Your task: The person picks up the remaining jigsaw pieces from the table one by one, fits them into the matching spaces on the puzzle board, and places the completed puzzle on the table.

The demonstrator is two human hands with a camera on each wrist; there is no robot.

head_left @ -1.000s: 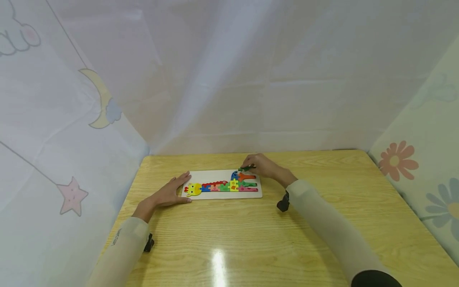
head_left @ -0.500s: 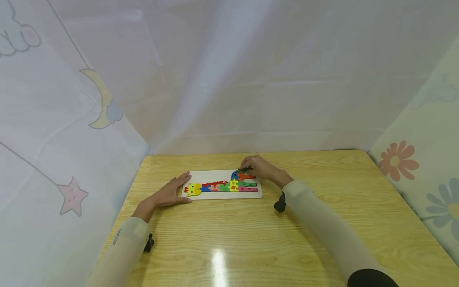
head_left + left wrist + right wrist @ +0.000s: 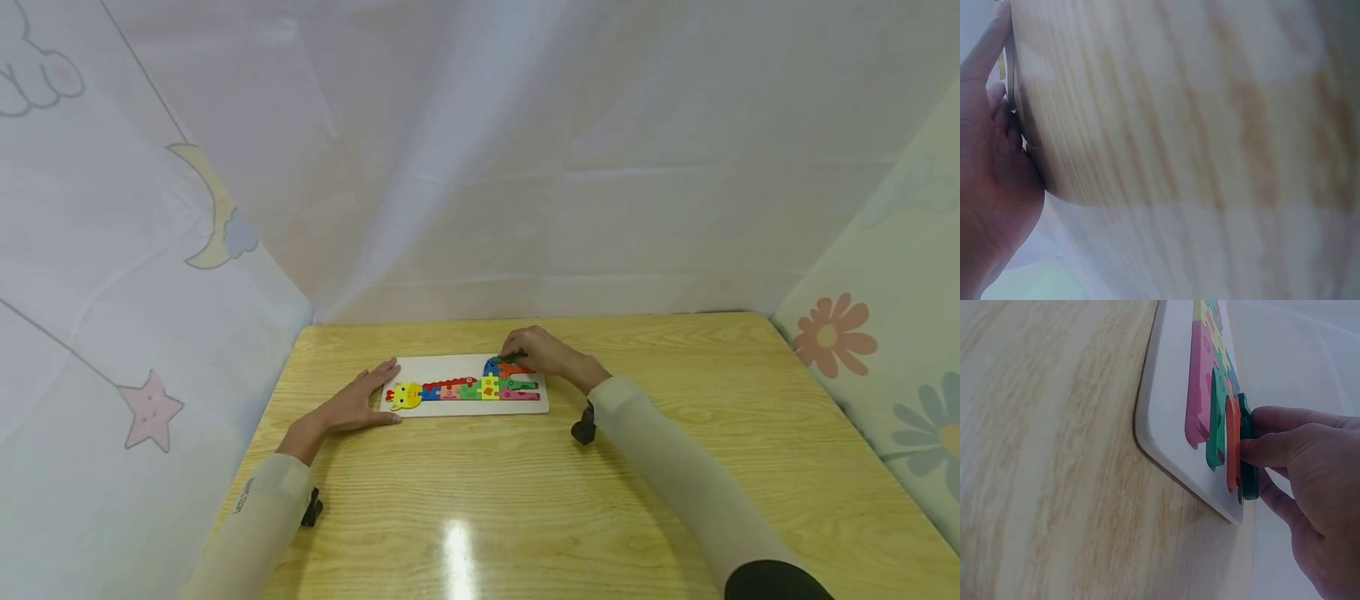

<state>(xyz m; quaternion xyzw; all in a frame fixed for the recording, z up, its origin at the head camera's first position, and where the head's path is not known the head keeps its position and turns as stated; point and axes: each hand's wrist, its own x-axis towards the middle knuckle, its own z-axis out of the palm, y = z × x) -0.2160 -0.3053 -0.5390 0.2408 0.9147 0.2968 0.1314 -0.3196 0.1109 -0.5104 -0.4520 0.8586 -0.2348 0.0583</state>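
Observation:
A white puzzle board (image 3: 435, 368) with a colourful giraffe in raised pieces lies near the far side of the table. My left hand (image 3: 355, 406) rests at the board's left end beside the yellow giraffe head (image 3: 407, 396), thumb and fingers spread along its edges. In the left wrist view that hand (image 3: 991, 169) shows only partly, and the puzzle is almost out of sight. At the board's far right, my right hand (image 3: 546, 351) pinches a dark green puzzle piece (image 3: 1249, 478) between thumb and fingers. That piece stands raised alongside the orange leg piece (image 3: 1233, 450).
The light wooden table (image 3: 450, 475) extends toward me and to both sides. A pale cloth wall (image 3: 600, 208) stands behind its far edge, with printed cloth walls at left and right. A black wrist camera (image 3: 583, 427) hangs under my right wrist.
My right hand has moved slightly left and down, bringing the dark green puzzle piece from above the board's far edge in against the orange leg. The left hand stays still.

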